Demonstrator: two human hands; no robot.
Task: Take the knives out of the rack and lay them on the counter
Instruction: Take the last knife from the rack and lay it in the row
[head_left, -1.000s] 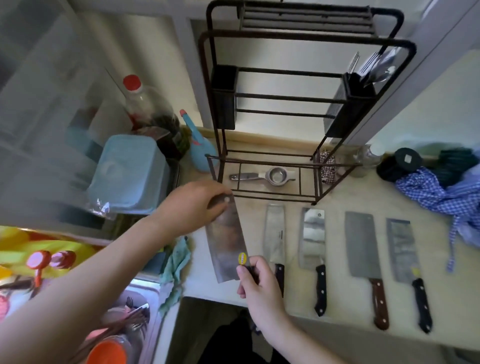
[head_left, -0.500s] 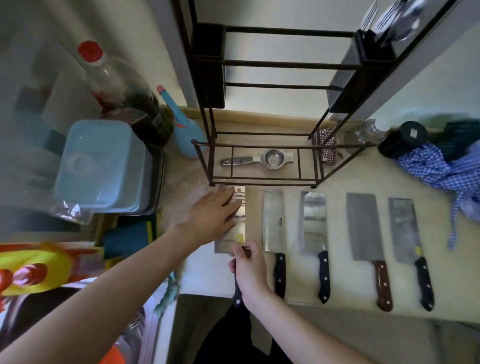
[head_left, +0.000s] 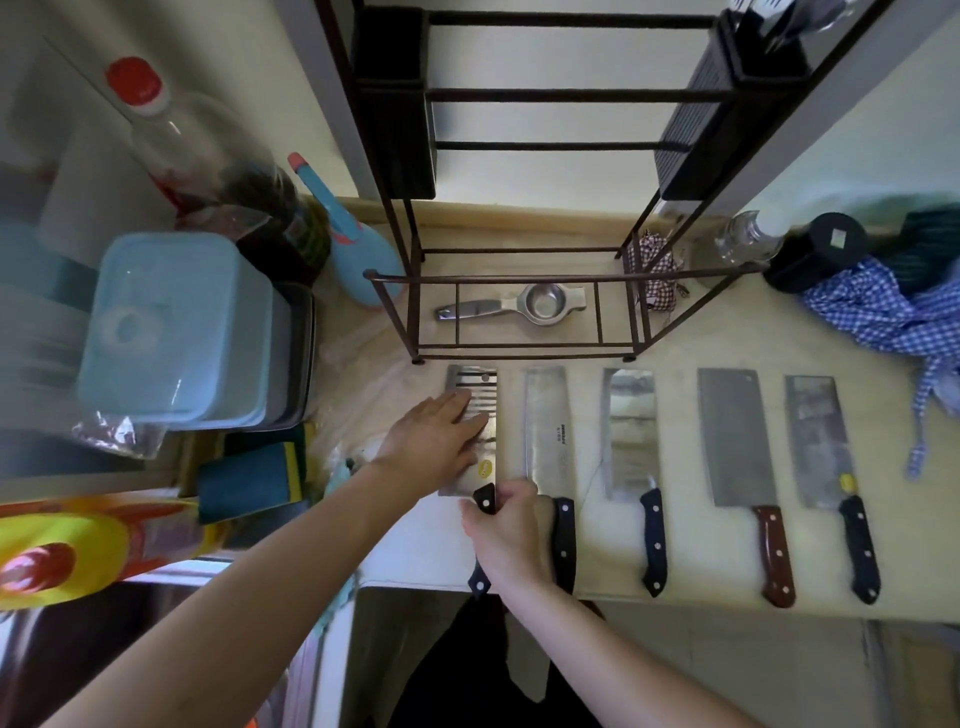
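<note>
A pale wall (head_left: 545, 171) is standing behind the beige desk (head_left: 675, 587), with soft daylight falling across both. A low wooden ledge (head_left: 519, 210) is running along the desk's back edge. At the left, a steel sink (head_left: 62, 649) is sitting lower down. Below the desk's front edge, a dark gap (head_left: 441, 665) is showing.
</note>
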